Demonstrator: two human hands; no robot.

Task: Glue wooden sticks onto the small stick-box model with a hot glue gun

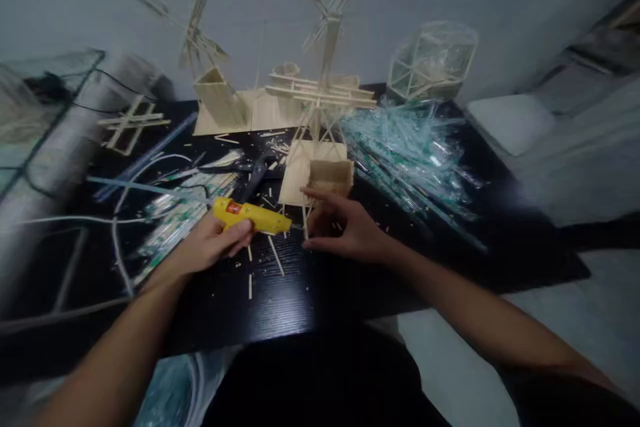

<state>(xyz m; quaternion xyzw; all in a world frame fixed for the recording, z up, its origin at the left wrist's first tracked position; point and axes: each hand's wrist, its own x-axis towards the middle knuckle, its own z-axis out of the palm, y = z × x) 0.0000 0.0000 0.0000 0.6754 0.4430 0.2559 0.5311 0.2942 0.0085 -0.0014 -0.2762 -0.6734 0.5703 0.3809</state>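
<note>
Your forearms (117, 350) lie nearest. Your left hand (220, 240) is wrapped round the yellow glue gun (257, 217), its long axis crosswise, nozzle toward your right hand (353, 227). There, thumb and index finger pinch a thin wooden stick (305, 219), running across the nozzle's line; you can't tell whether they touch. Just beyond sits an open wooden box (331, 173).

Black table (340, 290), plastic packets (410, 147) heaped at right, loose sticks (276, 257) scattered toward the front, wooden boards (270, 117) at the back
</note>
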